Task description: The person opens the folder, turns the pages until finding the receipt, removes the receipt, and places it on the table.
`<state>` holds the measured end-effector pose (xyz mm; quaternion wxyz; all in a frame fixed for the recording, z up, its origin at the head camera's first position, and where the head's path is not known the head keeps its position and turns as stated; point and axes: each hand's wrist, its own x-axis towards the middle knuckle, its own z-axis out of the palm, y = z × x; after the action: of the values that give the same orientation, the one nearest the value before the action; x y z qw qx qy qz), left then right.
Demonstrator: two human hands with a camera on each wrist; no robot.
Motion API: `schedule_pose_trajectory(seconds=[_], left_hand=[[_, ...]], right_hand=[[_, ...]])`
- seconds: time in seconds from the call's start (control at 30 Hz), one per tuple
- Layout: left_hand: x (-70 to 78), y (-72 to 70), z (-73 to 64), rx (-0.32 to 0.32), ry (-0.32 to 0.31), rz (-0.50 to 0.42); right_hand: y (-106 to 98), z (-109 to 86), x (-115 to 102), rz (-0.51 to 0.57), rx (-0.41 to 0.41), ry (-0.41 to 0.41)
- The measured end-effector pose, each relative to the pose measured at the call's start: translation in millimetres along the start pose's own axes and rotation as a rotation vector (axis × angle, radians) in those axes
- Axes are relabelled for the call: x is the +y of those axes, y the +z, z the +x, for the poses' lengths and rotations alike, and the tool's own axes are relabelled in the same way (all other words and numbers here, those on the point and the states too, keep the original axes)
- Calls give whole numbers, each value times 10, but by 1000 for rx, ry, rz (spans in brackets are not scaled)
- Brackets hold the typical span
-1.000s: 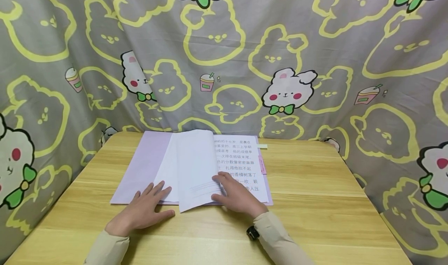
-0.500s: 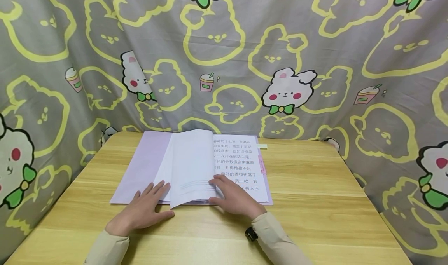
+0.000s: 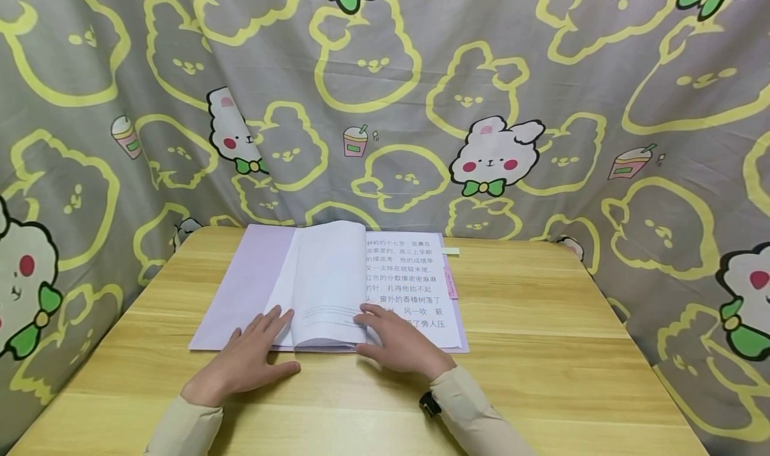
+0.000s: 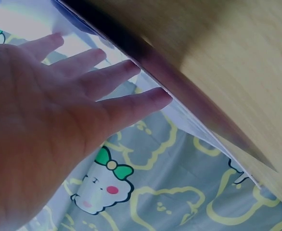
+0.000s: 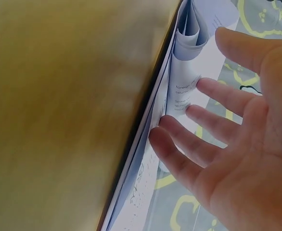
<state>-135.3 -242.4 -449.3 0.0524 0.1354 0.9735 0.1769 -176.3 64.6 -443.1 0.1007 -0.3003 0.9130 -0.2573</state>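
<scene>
A lilac folder point(image 3: 240, 279) lies spread on the table with white printed sheets in it. One sheet point(image 3: 331, 269) is turned over to the left and bulges in a curve along its near edge. My left hand point(image 3: 249, 356) lies with spread fingers at the near left of the folder, fingertips on the white paper. At the near side of the curved sheet is my right hand point(image 3: 406, 342), its fingers loosely bent and spread beside the fold. In the right wrist view the rolled paper point(image 5: 189, 48) shows printed lines close to the fingertips.
A wooden table point(image 3: 541, 376) carries the folder. A pale tab point(image 3: 451, 251) and a pink tab point(image 3: 451, 284) stick out at the folder's right edge. Behind the table hangs a grey curtain point(image 3: 397, 55) with cartoon figures. A dark watch point(image 3: 430, 404) sits at the right sleeve.
The turned sheet has swung a little left and settled lower, its near corner drawing back toward the folder. My right hand has shifted slightly left. The left hand has stayed in place.
</scene>
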Motion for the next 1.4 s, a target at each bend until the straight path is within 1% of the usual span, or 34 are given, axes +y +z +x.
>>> schedule_pose_trajectory(seconds=[0.17,0.27,0.4,0.63,0.8,0.93,1.1,1.17,1.4], left_hand=[[0,2,6,31,7,-12],[1,2,9,35,5,-16],[3,4,3,14,8,-6],[28,-7,-3,-31,0,7],[27,-10,-4,-44,-6,8],[23,-10,-4,-47,-7,7],[18,-9,-3,-48,-5,8],[18,-8,-4,-47,-3,8],[18,-8,-17,-35,4,5]], right_hand=[[17,3,-22,5,-10,-16],[32,7,-38,5,-16,-34],[44,4,-55,1,-20,-46],[-27,-1,-75,49,-18,-36],[-111,-5,-46,84,28,-44],[-175,-12,14,144,68,-38],[-262,-28,134,222,92,3],[-299,-33,195,246,113,15],[-409,-55,427,273,187,58]])
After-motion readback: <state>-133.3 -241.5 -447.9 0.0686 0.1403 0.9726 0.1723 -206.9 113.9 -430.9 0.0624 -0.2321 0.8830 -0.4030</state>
